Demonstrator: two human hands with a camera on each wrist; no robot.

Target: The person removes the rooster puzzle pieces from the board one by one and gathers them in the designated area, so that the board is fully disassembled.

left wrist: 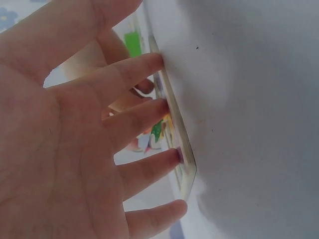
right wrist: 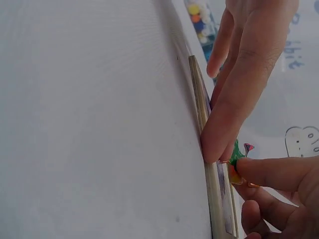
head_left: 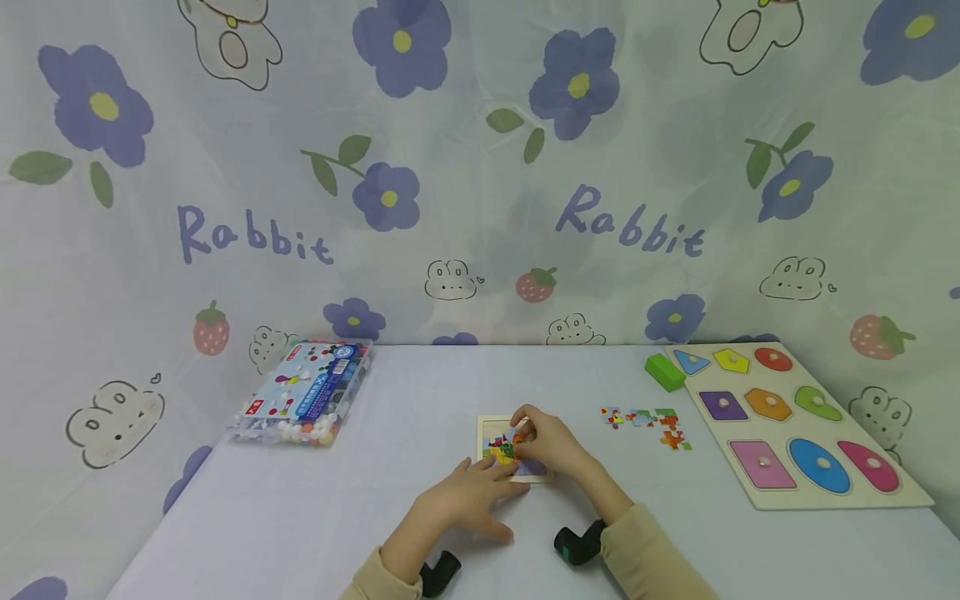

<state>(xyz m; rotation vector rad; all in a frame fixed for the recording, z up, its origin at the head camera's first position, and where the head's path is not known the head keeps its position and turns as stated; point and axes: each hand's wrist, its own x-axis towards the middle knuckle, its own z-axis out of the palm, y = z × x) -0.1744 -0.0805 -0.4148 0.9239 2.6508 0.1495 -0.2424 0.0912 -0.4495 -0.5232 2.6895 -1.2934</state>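
A person's right hand (head_left: 551, 442) clamps a colorful puzzle piece (right wrist: 233, 175) between thumb and fingers at a small wooden puzzle frame (head_left: 495, 419) on a white counter (head_left: 420, 400); the left hand (head_left: 468, 500), fingers straight and apart, rests on the frame's near edge. Right of the frame lie loose pieces (head_left: 671, 438), a green block (head_left: 664, 372) and a shape board (head_left: 772, 429); left, a bead box (head_left: 311, 392).
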